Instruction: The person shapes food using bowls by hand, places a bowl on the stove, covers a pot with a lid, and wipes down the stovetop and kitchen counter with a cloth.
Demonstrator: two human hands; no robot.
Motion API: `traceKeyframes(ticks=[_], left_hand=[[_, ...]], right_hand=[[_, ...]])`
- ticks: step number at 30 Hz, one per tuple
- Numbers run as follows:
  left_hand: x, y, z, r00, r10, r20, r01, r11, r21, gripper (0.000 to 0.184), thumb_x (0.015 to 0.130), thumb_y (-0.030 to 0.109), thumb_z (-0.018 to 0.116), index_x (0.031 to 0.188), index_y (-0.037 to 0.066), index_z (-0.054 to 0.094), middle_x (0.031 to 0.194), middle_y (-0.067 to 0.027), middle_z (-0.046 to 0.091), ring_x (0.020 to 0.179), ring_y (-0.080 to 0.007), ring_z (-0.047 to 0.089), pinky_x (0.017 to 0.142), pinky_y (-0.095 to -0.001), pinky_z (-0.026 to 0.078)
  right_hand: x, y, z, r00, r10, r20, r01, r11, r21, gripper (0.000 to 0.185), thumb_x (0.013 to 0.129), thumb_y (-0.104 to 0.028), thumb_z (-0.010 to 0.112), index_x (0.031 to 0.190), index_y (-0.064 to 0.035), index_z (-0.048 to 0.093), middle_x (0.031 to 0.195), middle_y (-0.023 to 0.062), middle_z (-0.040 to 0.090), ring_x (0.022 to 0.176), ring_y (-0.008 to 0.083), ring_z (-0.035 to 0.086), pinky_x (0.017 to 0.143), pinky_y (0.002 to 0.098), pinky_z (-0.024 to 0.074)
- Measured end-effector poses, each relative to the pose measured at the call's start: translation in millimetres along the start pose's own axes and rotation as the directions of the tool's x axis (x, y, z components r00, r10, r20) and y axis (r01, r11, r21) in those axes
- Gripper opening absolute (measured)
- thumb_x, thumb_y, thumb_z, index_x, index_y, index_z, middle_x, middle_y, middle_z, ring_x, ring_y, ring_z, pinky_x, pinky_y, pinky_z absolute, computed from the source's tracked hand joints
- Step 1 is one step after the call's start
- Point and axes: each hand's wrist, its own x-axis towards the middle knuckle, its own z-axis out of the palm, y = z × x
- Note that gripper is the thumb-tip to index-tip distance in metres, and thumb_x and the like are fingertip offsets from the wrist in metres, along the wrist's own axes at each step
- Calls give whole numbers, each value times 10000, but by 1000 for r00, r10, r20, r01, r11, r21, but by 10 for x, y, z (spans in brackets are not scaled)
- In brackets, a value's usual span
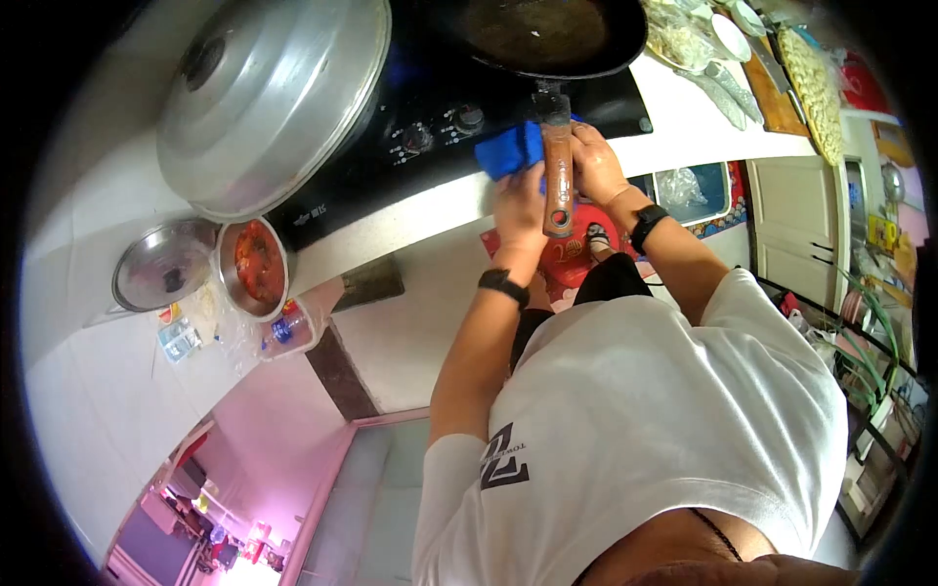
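A blue cloth [510,148] is bunched at the front edge of the black stove, beneath the pan's handle. My left hand [521,207] is closed on its near side, left of the handle. On the handle's other side, my right hand [596,164] is also closed, with bits of blue showing between the two hands. The brown handle [558,166] of the frying pan [547,34] points toward me and partly covers the cloth. Some fingers are hidden behind the handle and cloth.
Left on the black stove [371,161] stands a large domed metal lid [283,98]. Beside it are a bowl of red food [256,269] and a glass lid [166,264]. To the right lie a knife [772,63] and a cutting board [777,107]. A red stool [576,256] stands below.
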Motion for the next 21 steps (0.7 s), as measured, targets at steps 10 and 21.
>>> traceKeyframes(ticks=[10, 21], left_hand=[[-664, -541, -753, 822, -402, -404, 412, 909, -66, 479, 766, 99, 610, 1237, 12, 610, 1158, -254, 634, 1042, -446, 572, 949, -494, 444], [-493, -525, -574, 954, -201, -221, 287, 824, 488, 474, 738, 65, 626, 1211, 55, 645, 1224, -232, 625, 1095, -425, 574, 1022, -477, 419]], right_hand=[[559, -1137, 893, 894, -445, 48, 430, 883, 187, 352, 799, -112, 591, 1142, -55, 648, 1362, 172, 545, 1311, 315, 483, 1083, 431, 407], [196, 217, -2, 997, -77, 4, 77, 997, 9, 353, 694, -7, 636, 1042, -50, 684, 1182, 144, 645, 1165, 322, 573, 1014, 430, 445]])
